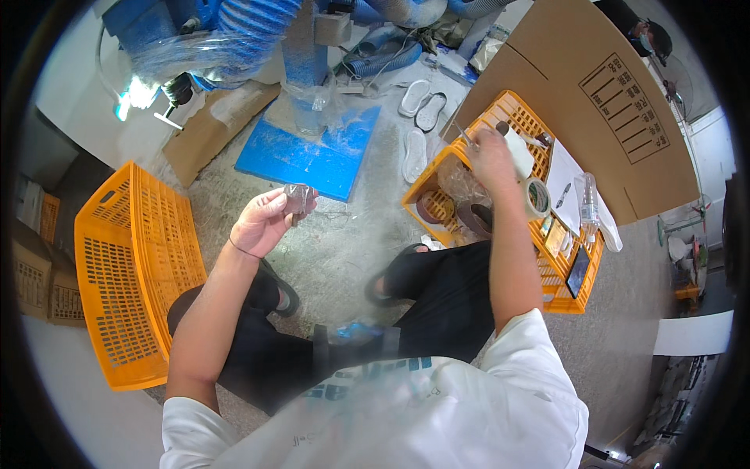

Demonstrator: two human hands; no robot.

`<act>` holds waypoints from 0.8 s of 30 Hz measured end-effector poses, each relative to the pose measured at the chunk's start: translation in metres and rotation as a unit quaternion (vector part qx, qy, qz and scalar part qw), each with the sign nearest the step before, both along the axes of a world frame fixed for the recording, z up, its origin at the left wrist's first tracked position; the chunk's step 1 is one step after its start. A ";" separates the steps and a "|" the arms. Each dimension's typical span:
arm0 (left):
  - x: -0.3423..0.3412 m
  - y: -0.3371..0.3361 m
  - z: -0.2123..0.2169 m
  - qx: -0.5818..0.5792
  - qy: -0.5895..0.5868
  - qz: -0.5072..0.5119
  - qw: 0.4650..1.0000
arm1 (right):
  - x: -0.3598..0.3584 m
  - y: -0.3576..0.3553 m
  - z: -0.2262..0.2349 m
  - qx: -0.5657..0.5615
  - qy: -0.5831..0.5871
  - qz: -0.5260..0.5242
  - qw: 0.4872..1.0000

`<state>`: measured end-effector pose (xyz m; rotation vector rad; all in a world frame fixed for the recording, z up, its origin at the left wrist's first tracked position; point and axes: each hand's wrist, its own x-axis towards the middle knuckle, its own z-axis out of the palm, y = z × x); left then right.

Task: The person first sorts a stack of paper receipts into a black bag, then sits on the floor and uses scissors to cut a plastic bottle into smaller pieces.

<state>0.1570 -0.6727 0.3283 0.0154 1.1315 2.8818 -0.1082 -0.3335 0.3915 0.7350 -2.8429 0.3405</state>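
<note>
My left hand [262,225] is raised over the floor, its fingers closed around a small dark grey-brown block-like piece [297,199]. To the right, my right hand [494,162] is above an orange plastic crate [509,105]. A thin, pale, metallic-looking tool [466,137] sticks out from its fingers; its exact kind is unclear. Close to that hand are a white object [519,153] and a roll of tape [537,197]. Below it, clear plastic wrap [461,181] and brown rolls [435,207] lie inside the crate.
On the crate's right part are white paper [564,176], a clear plastic bottle [588,205] and a phone [578,273]. Another orange crate [129,273] stands left. Ahead are a blue machine base [344,152] and shoe soles [414,155]. A large cardboard sheet [562,62] leans behind; a person [655,39] is beyond.
</note>
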 end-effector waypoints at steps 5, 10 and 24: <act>-0.010 0.014 0.002 -0.046 0.008 0.028 0.999 | -0.042 0.058 -0.046 0.128 -0.097 -0.054 0.985; -0.028 0.013 0.010 -0.131 0.029 0.083 0.987 | -0.046 0.055 -0.051 0.034 -0.099 -0.043 0.994; -0.007 0.019 -0.009 -0.579 0.002 0.297 0.759 | 0.153 -0.099 -0.061 -0.420 -0.575 0.120 0.692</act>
